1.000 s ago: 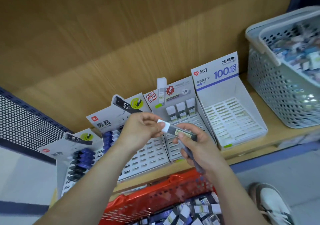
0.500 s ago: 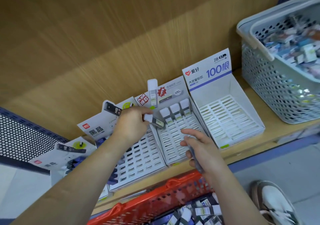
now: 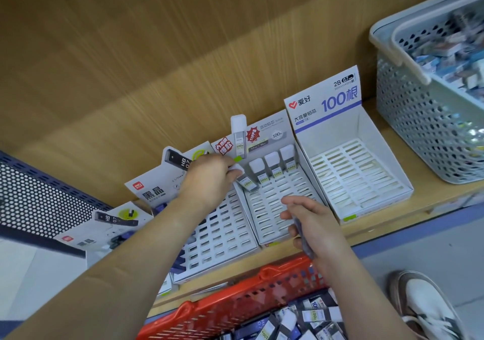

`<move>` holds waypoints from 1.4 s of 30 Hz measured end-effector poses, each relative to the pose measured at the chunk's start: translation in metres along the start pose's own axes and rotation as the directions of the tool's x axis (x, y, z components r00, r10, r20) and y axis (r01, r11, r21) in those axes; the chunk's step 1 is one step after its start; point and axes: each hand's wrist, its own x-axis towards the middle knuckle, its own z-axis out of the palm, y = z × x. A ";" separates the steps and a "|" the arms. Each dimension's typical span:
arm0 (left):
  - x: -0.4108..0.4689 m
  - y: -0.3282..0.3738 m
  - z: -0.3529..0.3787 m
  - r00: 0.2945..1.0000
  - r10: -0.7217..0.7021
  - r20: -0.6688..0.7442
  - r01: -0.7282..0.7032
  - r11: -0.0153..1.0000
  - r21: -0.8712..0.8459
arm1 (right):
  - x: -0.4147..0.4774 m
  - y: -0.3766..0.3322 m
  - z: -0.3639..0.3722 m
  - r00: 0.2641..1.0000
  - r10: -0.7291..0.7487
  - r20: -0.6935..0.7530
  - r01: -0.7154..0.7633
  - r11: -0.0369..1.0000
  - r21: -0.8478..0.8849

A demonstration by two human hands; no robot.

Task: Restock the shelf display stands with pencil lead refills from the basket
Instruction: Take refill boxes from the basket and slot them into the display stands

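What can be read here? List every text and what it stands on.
"爱好" – white stand
"100根" – white stand
"2B 0.7" – white stand
"大容量铅芯" – white stand
"活动铅芯" – grey stand
"100" – grey stand, and refills in it
"黑晶" – left stand
"HB 0.7" – left stand and far-left stand
Fine print, red bursts: too blurred.

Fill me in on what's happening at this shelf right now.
A person is restocking pencil lead. The left hand holds a white-capped lead refill at the back row of the grey display stand, right beside three refills already standing there. The right hand grips a dark slim case over the front of that stand. A red basket holding more refills sits below the shelf edge.
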 end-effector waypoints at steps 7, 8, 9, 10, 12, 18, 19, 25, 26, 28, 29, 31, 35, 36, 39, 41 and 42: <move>0.001 0.002 0.000 0.997 0.047 0.066 -0.052 0.996 0.076 | 0.000 0.000 0.001 1.000 0.010 -0.005 -0.010 1.000 0.018; 0.001 0.004 0.000 0.994 0.049 0.096 -0.057 0.995 0.087 | -0.001 -0.001 0.001 1.000 0.011 -0.008 -0.011 1.000 0.017; 0.002 0.006 0.001 0.993 0.056 0.107 -0.066 0.994 0.090 | -0.001 -0.001 0.001 1.000 0.012 -0.010 -0.012 1.000 0.017; 0.002 0.007 0.003 0.993 0.066 0.100 -0.074 0.994 0.085 | -0.001 -0.001 0.001 1.000 0.014 -0.013 -0.014 1.000 0.020; 0.002 0.008 0.007 0.996 0.080 0.029 -0.082 0.995 0.050 | -0.001 -0.002 0.001 1.000 0.024 -0.020 -0.023 0.999 0.037; -0.003 0.006 0.021 0.988 0.005 -0.152 -0.010 0.999 -0.034 | -0.002 -0.005 -0.002 0.997 0.077 -0.009 -0.074 0.980 0.187; -0.004 0.006 0.023 0.986 -0.010 -0.169 0.004 0.999 -0.034 | -0.002 -0.006 -0.003 0.996 0.093 0.000 -0.091 0.969 0.230; -0.030 0.031 0.007 0.981 -0.182 -0.073 0.153 0.944 -0.292 | -0.007 -0.011 0.005 0.970 0.144 0.195 -0.237 0.736 0.635; -0.046 0.043 0.004 0.975 -0.223 0.003 0.198 0.858 -0.474 | -0.009 -0.014 0.012 0.971 0.126 0.204 -0.231 0.715 0.660; -0.083 0.071 0.004 0.969 -0.212 0.129 0.239 0.656 -0.716 | -0.011 -0.018 0.026 0.972 0.121 0.201 -0.227 0.706 0.671; -0.099 0.081 0.005 0.970 -0.196 0.146 0.237 0.608 -0.758 | -0.011 -0.021 0.034 0.971 0.145 0.192 -0.238 0.708 0.665; -0.121 0.087 0.008 0.968 -0.220 0.122 0.229 0.566 -0.792 | -0.013 -0.024 0.049 0.974 0.184 0.131 -0.225 0.752 0.620; -0.137 0.074 0.000 0.932 -0.361 0.027 0.221 0.508 -0.832 | -0.027 -0.020 0.070 0.999 0.003 0.032 -0.019 0.860 0.511; -0.141 0.071 -0.004 0.919 -0.394 -0.001 0.216 0.505 -0.836 | -0.032 -0.019 0.074 0.998 -0.039 0.049 0.008 0.853 0.522; -0.154 0.061 -0.018 0.828 -0.556 0.072 0.245 0.243 -0.939 | -0.036 -0.022 0.079 0.990 -0.081 0.113 -0.006 0.786 0.618; -0.163 0.050 -0.028 0.763 -0.613 0.204 0.228 -0.041 -0.973 | -0.034 -0.025 0.077 0.984 -0.075 0.163 -0.028 0.832 0.553; -0.167 0.044 -0.031 0.746 -0.614 0.257 0.209 -0.151 -0.966 | -0.035 -0.025 0.075 0.973 -0.074 0.221 -0.044 0.874 0.484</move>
